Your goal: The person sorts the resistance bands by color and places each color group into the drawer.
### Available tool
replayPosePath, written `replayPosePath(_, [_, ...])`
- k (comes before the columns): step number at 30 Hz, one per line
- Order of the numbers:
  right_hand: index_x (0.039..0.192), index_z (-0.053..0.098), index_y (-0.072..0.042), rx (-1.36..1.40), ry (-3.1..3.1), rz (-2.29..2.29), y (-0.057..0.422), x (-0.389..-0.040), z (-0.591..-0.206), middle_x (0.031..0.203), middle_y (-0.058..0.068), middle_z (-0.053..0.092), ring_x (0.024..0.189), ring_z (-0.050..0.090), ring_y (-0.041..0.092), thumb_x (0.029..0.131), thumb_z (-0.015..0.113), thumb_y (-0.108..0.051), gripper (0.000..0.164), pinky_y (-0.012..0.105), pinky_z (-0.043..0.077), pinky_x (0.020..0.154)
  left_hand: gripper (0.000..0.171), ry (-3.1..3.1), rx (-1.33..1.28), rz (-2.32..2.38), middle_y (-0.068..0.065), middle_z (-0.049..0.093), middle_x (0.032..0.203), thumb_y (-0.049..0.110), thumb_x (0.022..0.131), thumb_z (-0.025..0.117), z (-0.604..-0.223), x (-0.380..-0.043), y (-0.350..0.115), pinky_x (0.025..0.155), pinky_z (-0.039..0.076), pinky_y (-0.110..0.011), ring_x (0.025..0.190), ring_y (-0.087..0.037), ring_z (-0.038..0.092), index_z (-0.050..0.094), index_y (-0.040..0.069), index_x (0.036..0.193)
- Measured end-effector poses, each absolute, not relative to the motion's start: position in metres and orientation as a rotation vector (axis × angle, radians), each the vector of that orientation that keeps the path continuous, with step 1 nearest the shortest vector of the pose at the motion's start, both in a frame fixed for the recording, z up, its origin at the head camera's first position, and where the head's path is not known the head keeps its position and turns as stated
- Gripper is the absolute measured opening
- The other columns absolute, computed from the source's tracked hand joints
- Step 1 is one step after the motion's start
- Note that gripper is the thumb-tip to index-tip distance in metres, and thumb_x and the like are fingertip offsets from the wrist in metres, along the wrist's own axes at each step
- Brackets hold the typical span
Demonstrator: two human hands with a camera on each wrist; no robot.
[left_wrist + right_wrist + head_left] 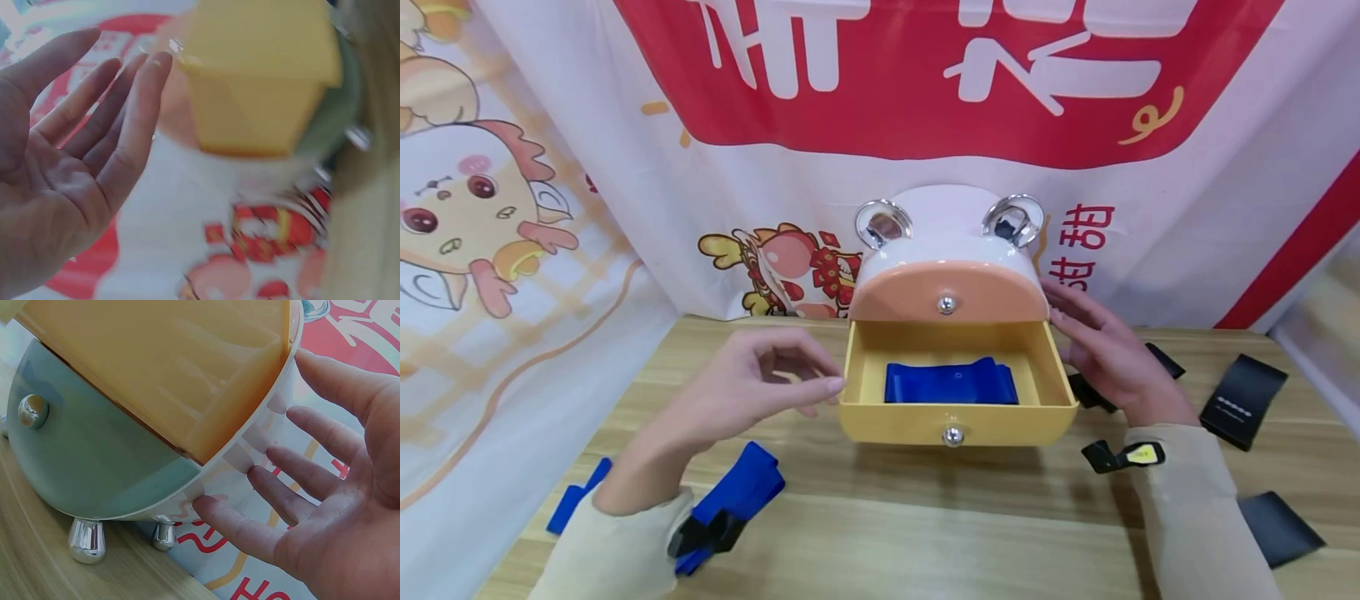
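Observation:
A small white cabinet (951, 221) with silver round ears stands against the backdrop. Its yellow drawer (958, 425) is pulled out, and a folded blue cloth strip (951, 383) lies inside. My left hand (760, 375) is beside the drawer's left front corner, fingers loosely bent and holding nothing; in the left wrist view they are apart from the drawer. With fingers spread, my right hand (331, 462) rests its fingertips on the cabinet's white side. Below the yellow drawer sits a green drawer (94, 444) with a silver knob, pushed in.
Another blue strip (752, 479) lies near my left wrist, and a smaller blue piece (576, 500) at the table's left. Black pieces (1243, 400) lie on the wooden table (925, 533) at the right. A printed curtain (775, 183) hangs close behind the cabinet.

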State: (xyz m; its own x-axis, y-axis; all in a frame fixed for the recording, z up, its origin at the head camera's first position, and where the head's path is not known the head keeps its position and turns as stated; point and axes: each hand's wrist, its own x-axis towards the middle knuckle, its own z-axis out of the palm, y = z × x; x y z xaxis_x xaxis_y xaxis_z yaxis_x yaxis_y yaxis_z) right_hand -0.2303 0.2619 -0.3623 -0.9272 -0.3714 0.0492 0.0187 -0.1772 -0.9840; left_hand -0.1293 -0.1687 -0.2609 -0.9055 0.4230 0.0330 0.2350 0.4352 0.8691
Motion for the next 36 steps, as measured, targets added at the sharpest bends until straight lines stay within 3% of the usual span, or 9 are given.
replayPosePath(11, [0.168,0.037,-0.023,-0.428,1.803,-2.209,0.262,-0.231,-0.362,0.158,-0.008,0.05,0.13,0.065,0.005,0.114,0.051,-0.019,0.056,0.031,0.063,0.098,0.031,2.572,0.205,1.332,-0.008,0.076,0.126,0.032,0.099,0.08,-0.32,-0.123,-0.238,0.089,0.063,-0.033,0.117,-0.024,0.07,0.075,0.013,0.123])
replayPosePath(17, [0.168,0.038,-0.022,-0.464,1.792,-2.216,0.263,-0.231,-0.364,0.154,-0.008,0.053,0.129,0.066,0.005,0.115,0.05,-0.017,0.054,0.031,0.063,0.098,0.045,2.427,0.137,1.287,-0.015,0.068,0.142,0.028,0.096,0.083,-0.352,-0.128,-0.26,0.099,0.064,-0.042,0.129,-0.033,0.066,0.07,0.007,0.134])
replayPosePath(23, [0.167,0.039,-0.023,-0.452,1.796,-2.218,0.263,-0.231,-0.363,0.155,-0.009,0.052,0.129,0.066,0.005,0.115,0.05,-0.017,0.054,0.03,0.064,0.098,0.051,2.454,0.184,1.08,-0.008,0.072,0.137,0.023,0.091,0.088,-0.37,-0.131,-0.265,0.103,0.057,-0.046,0.127,-0.028,0.063,0.071,0.011,0.137])
replayPosePath(29, [0.167,0.039,-0.021,-0.442,1.784,-2.236,0.264,-0.231,-0.363,0.155,-0.008,0.053,0.13,0.066,0.005,0.114,0.051,-0.016,0.054,0.031,0.064,0.098,0.047,2.463,0.164,1.02,-0.008,0.071,0.134,0.007,0.088,0.086,-0.372,-0.131,-0.262,0.11,0.048,-0.063,0.133,-0.035,0.06,0.071,0.009,0.133])
replayPosePath(36, [0.168,0.038,-0.023,-0.403,1.804,-2.219,0.262,-0.231,-0.363,0.155,-0.009,0.052,0.129,0.066,0.004,0.114,0.052,-0.018,0.056,0.031,0.064,0.098,0.043,2.516,0.155,0.953,-0.008,0.073,0.126,0.002,0.087,0.084,-0.376,-0.132,-0.256,0.103,0.055,-0.052,0.118,-0.026,0.063,0.072,0.005,0.128])
